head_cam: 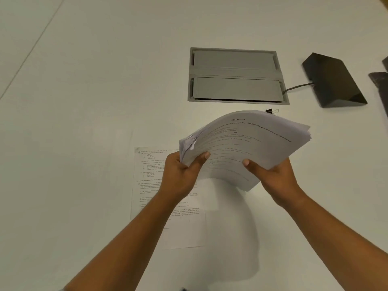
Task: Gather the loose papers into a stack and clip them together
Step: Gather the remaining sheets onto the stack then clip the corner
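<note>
A thick stack of printed papers (245, 143) is lifted above the white table, bowed upward and fanned at its edges. My left hand (182, 175) grips its near left corner, thumb on top. My right hand (275, 177) grips the near right edge, thumb on the top sheet. One printed sheet (147, 185) still lies flat on the table below my left hand, partly hidden by my arm. A small black binder clip (271, 111) rests on the table just behind the stack's far edge.
A grey recessed cable hatch (237, 75) is set into the white table (84, 101) beyond the stack. A black wedge-shaped device (333, 80) with a cable sits at the right, and another dark object (381, 89) shows at the right edge.
</note>
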Tool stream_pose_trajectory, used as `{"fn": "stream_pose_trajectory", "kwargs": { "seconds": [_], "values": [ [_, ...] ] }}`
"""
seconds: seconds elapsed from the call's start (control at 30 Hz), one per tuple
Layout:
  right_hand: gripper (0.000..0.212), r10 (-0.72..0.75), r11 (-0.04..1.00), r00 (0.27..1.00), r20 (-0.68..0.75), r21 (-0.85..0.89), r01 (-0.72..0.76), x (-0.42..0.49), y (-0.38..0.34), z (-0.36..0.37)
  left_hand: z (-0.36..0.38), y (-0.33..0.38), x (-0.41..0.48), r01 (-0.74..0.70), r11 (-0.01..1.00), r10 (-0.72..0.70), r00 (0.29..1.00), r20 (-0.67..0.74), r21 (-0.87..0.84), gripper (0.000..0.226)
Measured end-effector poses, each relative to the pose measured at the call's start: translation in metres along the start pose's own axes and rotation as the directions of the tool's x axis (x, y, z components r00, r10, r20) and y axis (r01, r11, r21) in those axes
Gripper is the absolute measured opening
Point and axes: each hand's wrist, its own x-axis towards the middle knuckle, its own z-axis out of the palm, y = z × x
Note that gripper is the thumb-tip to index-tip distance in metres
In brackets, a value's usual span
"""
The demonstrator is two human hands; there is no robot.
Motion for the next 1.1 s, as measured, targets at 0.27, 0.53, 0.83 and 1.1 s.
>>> {"fn": "stream_pose_trajectory", "kwargs": {
  "seconds": [0.27, 0.53, 0.83, 1.1],
  "values": [
    [0.045, 0.152, 0.983, 0.982, 0.110, -0.123, -0.139, -0.001, 0.029, -0.001, 0.008, -0.030, 0.005, 0.141, 0.986, -0.146, 0.988, 0.046, 0.083, 0.024],
    [0.029, 0.261, 0.942, 0.957, 0.127, -0.251, -0.224, -0.028, 0.029, -0.016, -0.015, -0.019, 0.005, 0.242, 0.965, -0.258, 0.945, 0.201, 0.101, 0.031],
    [0.017, 0.409, 0.894, 0.912, 0.022, -0.212, -0.395, -0.095, 0.032, -0.022, -0.016, -0.027, -0.034, 0.361, 0.923, -0.384, 0.889, 0.249, 0.134, 0.037],
    [0.046, 0.490, 0.856, 0.856, -0.166, -0.092, -0.508, -0.118, 0.034, -0.036, -0.050, -0.092, -0.064, 0.669, 0.448, -0.330, 0.740, -0.586, 0.593, 0.105]
  ]
}}
